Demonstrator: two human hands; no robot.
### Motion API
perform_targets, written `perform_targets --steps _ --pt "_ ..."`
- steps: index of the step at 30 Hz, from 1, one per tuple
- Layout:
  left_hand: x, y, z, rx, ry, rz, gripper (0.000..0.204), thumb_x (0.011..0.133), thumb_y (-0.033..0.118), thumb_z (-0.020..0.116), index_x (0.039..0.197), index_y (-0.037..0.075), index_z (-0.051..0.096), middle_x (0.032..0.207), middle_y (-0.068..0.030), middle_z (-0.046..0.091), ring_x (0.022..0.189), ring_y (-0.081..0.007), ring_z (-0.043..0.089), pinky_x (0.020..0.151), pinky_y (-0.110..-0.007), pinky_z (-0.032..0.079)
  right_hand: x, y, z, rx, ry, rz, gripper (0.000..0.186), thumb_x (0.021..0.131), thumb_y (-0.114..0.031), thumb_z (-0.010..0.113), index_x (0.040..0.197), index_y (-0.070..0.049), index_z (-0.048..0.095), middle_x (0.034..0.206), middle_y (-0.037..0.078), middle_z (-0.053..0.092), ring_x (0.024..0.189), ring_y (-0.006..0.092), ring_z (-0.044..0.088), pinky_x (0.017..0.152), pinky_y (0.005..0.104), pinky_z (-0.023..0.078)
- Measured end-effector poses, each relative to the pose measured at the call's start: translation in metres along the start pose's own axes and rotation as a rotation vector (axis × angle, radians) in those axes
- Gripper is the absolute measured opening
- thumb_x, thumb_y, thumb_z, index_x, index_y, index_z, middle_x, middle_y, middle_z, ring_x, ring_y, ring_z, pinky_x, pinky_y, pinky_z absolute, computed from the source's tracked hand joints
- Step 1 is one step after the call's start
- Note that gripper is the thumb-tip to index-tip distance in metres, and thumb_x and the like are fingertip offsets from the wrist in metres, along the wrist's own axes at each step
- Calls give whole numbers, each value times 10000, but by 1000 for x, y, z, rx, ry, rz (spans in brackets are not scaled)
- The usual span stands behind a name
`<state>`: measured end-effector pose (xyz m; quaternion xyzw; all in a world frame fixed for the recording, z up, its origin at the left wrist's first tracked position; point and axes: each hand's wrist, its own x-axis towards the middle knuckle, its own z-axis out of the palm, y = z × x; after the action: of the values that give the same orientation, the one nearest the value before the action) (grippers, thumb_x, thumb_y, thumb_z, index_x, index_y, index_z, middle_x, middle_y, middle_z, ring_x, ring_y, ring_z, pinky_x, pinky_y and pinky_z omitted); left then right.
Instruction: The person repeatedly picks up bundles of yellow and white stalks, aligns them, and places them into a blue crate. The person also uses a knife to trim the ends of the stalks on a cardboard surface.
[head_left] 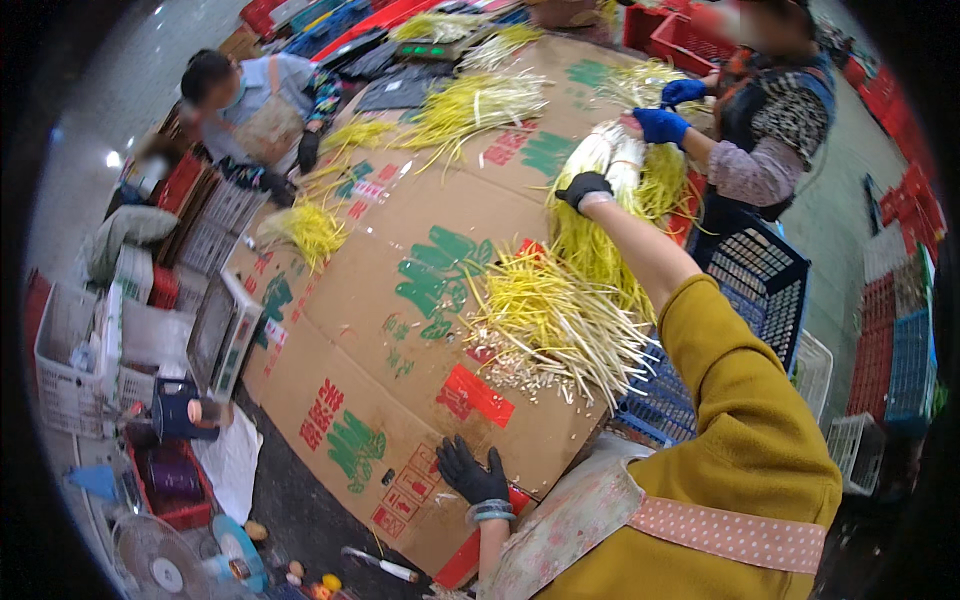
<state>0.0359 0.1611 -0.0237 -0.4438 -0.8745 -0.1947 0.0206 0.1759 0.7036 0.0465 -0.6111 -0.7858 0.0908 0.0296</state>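
Observation:
My left hand (470, 470), in a black glove, rests fingers spread on the printed cardboard work surface (370, 300). My right hand (585, 190), also black-gloved, is closed on a large bundle of yellow chives (585, 240) with white stalks, at the upper right of the cardboard. Just below it lies a loose heap of cut yellow chives (540, 320) with scattered short white bits. A white-and-silver tool (390, 568), perhaps a knife, lies by the lower edge.
A co-worker in blue gloves (765, 140) stands at the right, another worker (250, 120) at the upper left near smaller chive piles (315, 235). Blue crates (750, 280) adjoin the right edge. A scale (215, 335), white crates (75, 355) and a fan (165, 565) stand left.

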Motion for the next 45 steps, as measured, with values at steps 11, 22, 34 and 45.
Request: perform_targets --steps 11,22,34,45 --pt "1 6 -1 -18 20 -84 654 782 332 633 1325 46 404 1380 -185 371 1307 -368 277 1074 -493 178 81 20 11 222 355 -151 317 826 -287 445 822 -45 650 869 253 627 814 396 604 747 475 469" --pt "-2 -12 -14 -461 456 -257 529 810 229 657 1263 27 472 1367 -167 398 1287 -332 336 1070 -432 239 -27 -112 -195 1173 497 -646 397 821 -261 646 1119 -3 601 989 90 655 860 172 605 801 293 452" --pt "-158 -178 -137 -342 209 -1199 440 864 286 582 1174 -22 533 1065 -184 593 884 -311 589 688 -393 491 -387 -214 6 685 -858 -1022 796 769 -348 700 1331 71 323 1282 268 450 1179 316 477 974 364 392" --pt "-69 -55 -140 -928 462 -804 276 862 122 595 1115 14 565 1003 -34 581 860 -132 534 712 -266 461 -414 -202 18 1125 -1114 -821 420 919 -253 540 1276 -40 483 1131 118 589 1000 168 568 892 301 440"
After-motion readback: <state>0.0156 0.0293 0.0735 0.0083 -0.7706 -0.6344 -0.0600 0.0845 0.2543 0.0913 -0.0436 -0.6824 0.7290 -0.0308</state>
